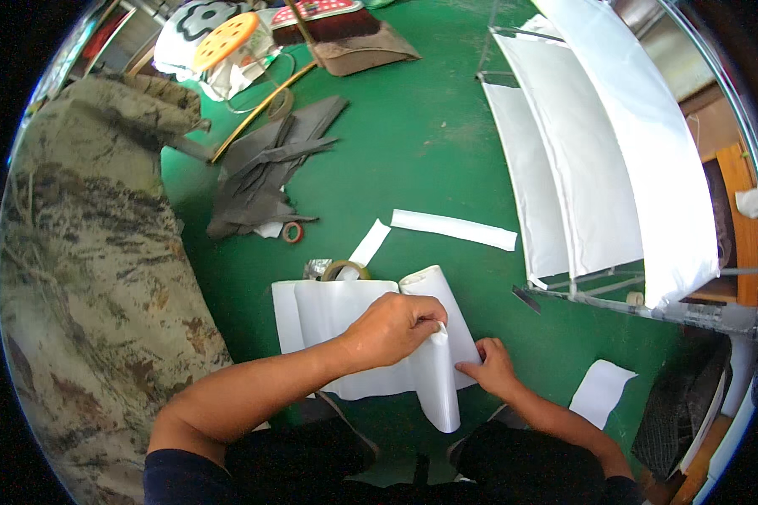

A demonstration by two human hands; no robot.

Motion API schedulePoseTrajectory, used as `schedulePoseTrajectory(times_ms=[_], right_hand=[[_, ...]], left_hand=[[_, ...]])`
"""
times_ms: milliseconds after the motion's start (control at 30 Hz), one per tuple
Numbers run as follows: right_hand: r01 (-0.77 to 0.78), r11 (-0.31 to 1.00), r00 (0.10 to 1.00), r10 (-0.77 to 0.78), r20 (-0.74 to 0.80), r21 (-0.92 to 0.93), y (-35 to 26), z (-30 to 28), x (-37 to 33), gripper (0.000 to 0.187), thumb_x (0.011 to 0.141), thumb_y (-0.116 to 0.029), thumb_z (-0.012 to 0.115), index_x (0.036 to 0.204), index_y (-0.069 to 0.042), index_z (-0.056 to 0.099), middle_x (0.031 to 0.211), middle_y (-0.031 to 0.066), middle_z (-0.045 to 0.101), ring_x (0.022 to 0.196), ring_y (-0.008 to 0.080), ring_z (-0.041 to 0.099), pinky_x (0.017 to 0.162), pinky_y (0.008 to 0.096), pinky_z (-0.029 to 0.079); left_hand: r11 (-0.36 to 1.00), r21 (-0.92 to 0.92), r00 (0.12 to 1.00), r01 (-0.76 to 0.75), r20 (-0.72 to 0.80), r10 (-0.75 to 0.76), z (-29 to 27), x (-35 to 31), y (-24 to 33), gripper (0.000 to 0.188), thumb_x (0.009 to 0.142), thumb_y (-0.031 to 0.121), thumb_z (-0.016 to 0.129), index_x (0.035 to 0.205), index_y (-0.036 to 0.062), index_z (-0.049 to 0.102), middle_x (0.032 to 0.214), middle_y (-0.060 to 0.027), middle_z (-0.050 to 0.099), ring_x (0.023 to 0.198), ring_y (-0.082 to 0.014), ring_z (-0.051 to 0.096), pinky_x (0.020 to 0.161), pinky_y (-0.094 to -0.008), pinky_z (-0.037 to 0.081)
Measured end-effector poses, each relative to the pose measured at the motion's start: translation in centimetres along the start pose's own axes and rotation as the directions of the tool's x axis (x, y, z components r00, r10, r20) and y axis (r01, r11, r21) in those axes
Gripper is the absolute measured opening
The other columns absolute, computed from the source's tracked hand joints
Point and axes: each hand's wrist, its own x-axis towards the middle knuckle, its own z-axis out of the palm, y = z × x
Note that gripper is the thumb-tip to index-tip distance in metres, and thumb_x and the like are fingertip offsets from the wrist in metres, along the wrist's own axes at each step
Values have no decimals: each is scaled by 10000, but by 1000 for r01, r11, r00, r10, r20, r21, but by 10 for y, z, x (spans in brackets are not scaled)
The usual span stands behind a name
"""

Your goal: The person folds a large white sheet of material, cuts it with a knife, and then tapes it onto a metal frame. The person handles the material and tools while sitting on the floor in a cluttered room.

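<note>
On the green floor [413,135], we note the white sheet [337,316] lying flat before us. Left hand [393,328] pinches its rolled edge [440,370]; right hand [490,367] presses fingertips, narrowly spread, on that roll. Tape ring [345,269] just behind.

Green floor [413,143] (scuffed), camouflage tarp [84,278] left.
</note>
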Motion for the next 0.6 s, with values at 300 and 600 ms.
schedulePoseTrajectory(times_ms=[300,600], right_hand=[[54,932,898,-202,391,357,-80,-73,53,447,907,-145,786,1266,-11,556,1168,96,646,1079,167,616,952,346,516],[116,954,929,-202,309,275,-159,-88,213,585,958,-325,733,1420,-4,574,1327,147,651,1188,224,616,1027,351,491]], left_hand=[[988,-149,972,28,-228,-62,-53,-66,47,97,974,12,667,1051,16,725,990,-16,728,914,-91,651,818,-288,533],[894,-446,780,37,-546,-304,-137,-38,-30,98,982,91,633,1037,59,709,872,49,644,745,-50,543,674,-218,414]])
